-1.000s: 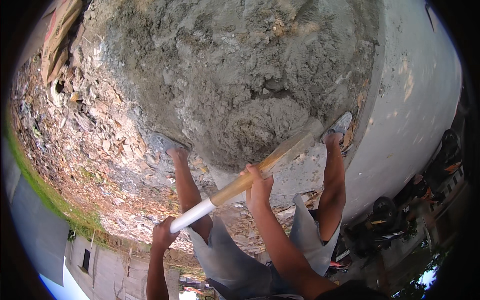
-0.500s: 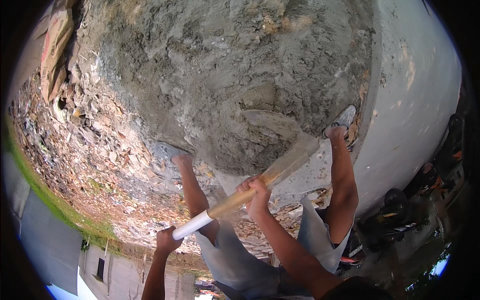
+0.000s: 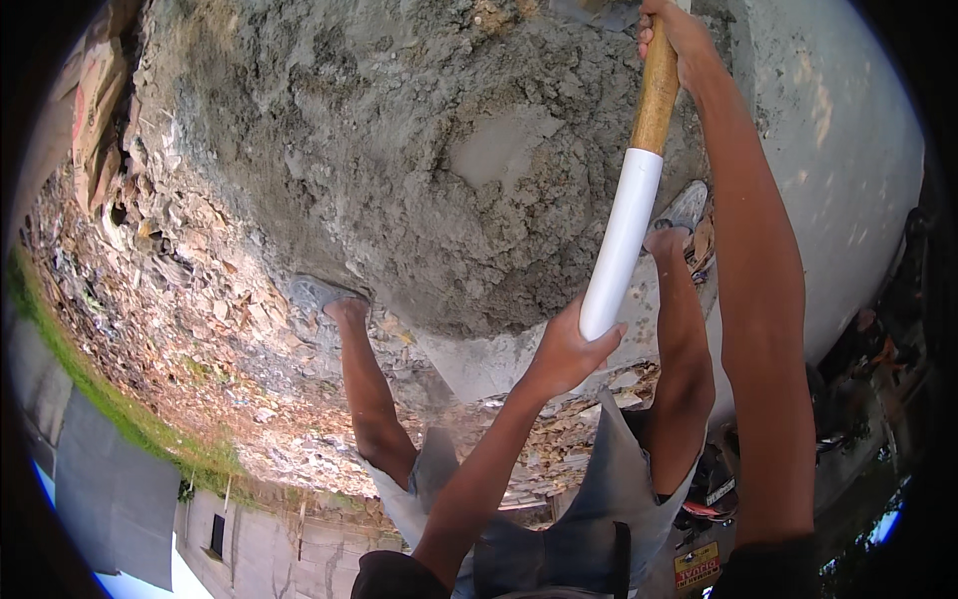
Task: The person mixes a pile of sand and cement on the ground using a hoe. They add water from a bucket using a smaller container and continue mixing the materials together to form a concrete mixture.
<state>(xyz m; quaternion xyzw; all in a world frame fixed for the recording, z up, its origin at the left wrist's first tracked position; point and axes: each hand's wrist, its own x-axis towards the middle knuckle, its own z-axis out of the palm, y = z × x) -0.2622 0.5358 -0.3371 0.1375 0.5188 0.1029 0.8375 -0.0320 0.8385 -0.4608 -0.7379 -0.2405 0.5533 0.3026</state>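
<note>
A long hoe (image 3: 621, 225) slants up across the right half of the head view, with a wooden shaft and a white sleeve over its near end. My left hand (image 3: 571, 351) is closed round the white end. Farther up, my right hand (image 3: 684, 42) grips the wooden part near the top edge. Part of a grey blade (image 3: 597, 12) shows left of that hand; the rest is cut off by the frame. Below and left of the shaft lies a wide heap of wet grey mortar (image 3: 389, 150), with a smooth, shallow hollow (image 3: 494, 150) in it.
My feet stand at the heap's near edge, the left shoe (image 3: 324, 293) and the right shoe (image 3: 685, 208). Rubble (image 3: 230, 329) covers the ground at left, with a brown paper sack (image 3: 98, 110) at far left. A pale concrete surface (image 3: 848, 200) runs along the right; motorbikes stand beyond it.
The hoe has swung from the heap up to the far right, and its blade has left the mortar. Both hands moved up and right with it. A smooth hollow now shows where the blade was.
</note>
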